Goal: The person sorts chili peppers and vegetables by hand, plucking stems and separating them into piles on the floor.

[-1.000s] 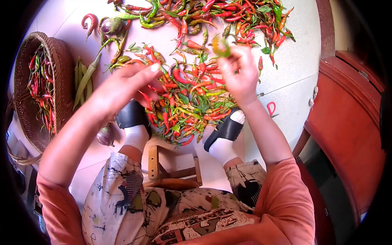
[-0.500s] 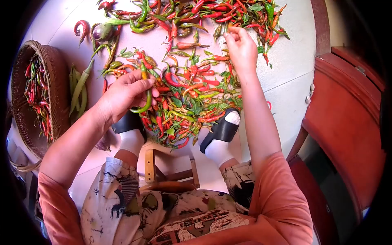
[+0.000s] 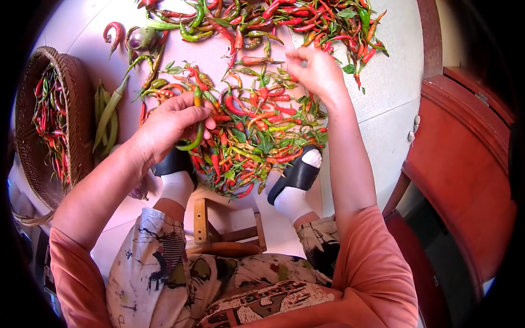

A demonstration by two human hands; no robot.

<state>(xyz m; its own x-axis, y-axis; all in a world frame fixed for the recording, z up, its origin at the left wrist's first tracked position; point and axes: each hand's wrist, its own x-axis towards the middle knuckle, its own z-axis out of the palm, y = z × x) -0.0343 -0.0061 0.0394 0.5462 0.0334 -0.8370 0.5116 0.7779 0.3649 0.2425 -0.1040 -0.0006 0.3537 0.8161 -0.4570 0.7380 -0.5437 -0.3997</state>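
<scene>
My left hand (image 3: 178,119) is closed around a curved green chili pepper (image 3: 191,143), whose lower end hangs below the fingers. It is above the left side of a near pile of red, green and orange chili peppers (image 3: 246,150) mixed with leaves, spread on the floor between my feet. My right hand (image 3: 317,74) hovers over the pile's upper right edge, thumb and forefinger slightly apart, and I see nothing between them. Close to its fingertips lies an orange-red chili pepper (image 3: 256,61). Beyond is a far pile of larger chili peppers (image 3: 306,22).
At left, a woven basket (image 3: 76,104) with chili peppers inside lies tilted. Okra pods (image 3: 112,109) are beside it, and a round purple-green eggplant (image 3: 142,39) sits farther up. A wooden stool (image 3: 201,221) stands between my legs. Red wooden furniture (image 3: 465,153) is on the right.
My right hand has come back from the far pile's edge toward the near pile, its fingers parting a little. My left hand stays nearly still with the green chili pepper. The view shifts slightly.
</scene>
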